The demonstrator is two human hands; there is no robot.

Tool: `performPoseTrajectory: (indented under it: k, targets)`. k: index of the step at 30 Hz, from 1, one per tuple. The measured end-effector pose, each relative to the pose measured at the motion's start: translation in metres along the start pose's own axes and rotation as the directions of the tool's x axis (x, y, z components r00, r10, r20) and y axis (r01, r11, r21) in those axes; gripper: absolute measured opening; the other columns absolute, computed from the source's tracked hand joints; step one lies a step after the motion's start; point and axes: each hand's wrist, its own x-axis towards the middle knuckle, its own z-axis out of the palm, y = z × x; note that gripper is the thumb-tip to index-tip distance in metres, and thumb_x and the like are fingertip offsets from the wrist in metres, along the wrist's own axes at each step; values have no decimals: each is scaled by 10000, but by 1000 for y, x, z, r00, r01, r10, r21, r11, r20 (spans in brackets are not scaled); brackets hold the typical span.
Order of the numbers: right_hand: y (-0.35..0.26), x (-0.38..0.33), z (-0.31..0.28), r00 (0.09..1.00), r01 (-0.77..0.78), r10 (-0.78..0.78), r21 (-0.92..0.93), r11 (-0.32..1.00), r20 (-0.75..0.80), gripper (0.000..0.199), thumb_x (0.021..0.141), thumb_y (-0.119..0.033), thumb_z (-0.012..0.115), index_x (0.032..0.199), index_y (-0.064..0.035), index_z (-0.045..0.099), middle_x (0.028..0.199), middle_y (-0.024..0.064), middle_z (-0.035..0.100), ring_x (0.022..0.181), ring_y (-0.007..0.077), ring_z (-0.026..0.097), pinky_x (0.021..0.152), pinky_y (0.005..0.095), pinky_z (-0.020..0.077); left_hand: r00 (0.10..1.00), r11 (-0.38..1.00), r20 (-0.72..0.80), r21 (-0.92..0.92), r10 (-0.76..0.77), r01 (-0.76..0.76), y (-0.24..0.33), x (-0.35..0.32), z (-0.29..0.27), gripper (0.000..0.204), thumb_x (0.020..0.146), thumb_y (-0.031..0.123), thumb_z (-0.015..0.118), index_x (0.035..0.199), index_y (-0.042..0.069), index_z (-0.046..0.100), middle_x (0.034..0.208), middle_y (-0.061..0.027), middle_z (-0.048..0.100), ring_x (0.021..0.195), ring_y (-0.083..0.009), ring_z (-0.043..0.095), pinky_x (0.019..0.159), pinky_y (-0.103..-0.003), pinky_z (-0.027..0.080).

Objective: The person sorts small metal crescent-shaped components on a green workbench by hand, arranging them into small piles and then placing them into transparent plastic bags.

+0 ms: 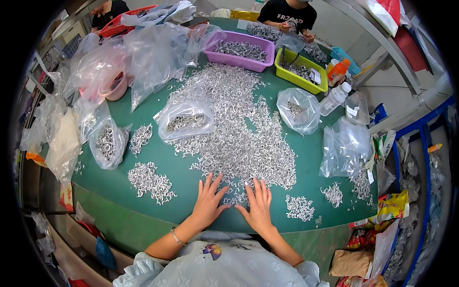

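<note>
A broad heap of small, curved silver metal pieces [239, 138] spreads over the middle of the green table [215, 191]. At its near edge my left hand [208, 200] lies palm down, fingers spread, the tips touching the pieces. My right hand [258, 205] rests the same way a little to the right, fingers stretched out. A few pieces [234, 195] lie between my two hands. To the left sits a smaller pile of the same pieces [150, 183]; to the right is another small pile [300, 208]. Neither hand grips anything.
A clear bag of pieces [185, 122] lies on the heap, another bag [110, 143] left, another [299, 110] right. Purple [260, 64] and yellow-green [299, 84] basins stand behind, near a white bottle [334, 98]. A person in black [289, 16] sits across the table.
</note>
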Motion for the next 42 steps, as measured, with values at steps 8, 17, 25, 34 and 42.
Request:
performPoseTrajectory:
  k: [8, 17, 25, 34, 42]
  targets:
    - [5, 2, 2, 995, 39, -37, 24, 999, -96, 467, 799, -209, 737, 1201, -23, 592, 1389, 150, 460, 1300, 395, 376, 1026, 510, 306, 996, 998, -81, -50, 29, -33, -2, 4, 11, 414, 783, 86, 720, 1183, 71, 614, 1439, -147, 400, 1382, -438, 268, 1097, -609, 246]
    - [1, 13, 5, 983, 101, -90, 63, 993, -161, 345, 754, -52, 732, 1083, -8, 638, 1204, 132, 591, 1128, 355, 510, 947, 450, 382, 974, 993, -212, -67, 81, -98, -16, 2, 24, 325, 762, 28, 664, 1085, 55, 641, 1358, -152, 476, 1334, -414, 356, 1099, -534, 302]
    - [11, 13, 13, 972, 173, -148, 136, 975, -180, 230, 835, -46, 664, 1030, 60, 605, 994, 205, 591, 946, 388, 533, 826, 465, 429, 958, 983, -246, -70, 149, -171, -22, 0, 46, 319, 736, 27, 628, 1054, -1, 618, 1290, -187, 471, 1354, -407, 308, 1121, -548, 260]
    - [2, 23, -4, 966, 227, -217, 60, 972, -143, 112, 894, -46, 626, 939, 53, 649, 902, 213, 633, 831, 371, 599, 794, 417, 500, 885, 974, -421, -17, 199, -227, -17, 11, 61, 255, 692, 45, 649, 939, -15, 651, 1148, -177, 517, 1225, -353, 398, 1046, -471, 301]
    - [-5, 24, -9, 966, 216, -201, 83, 973, -161, 131, 914, -59, 616, 967, 53, 659, 894, 209, 652, 821, 352, 612, 795, 407, 502, 961, 971, -243, -164, 134, -177, -11, 5, 51, 340, 729, 36, 615, 1060, -40, 609, 1262, -226, 460, 1322, -408, 341, 1139, -558, 220]
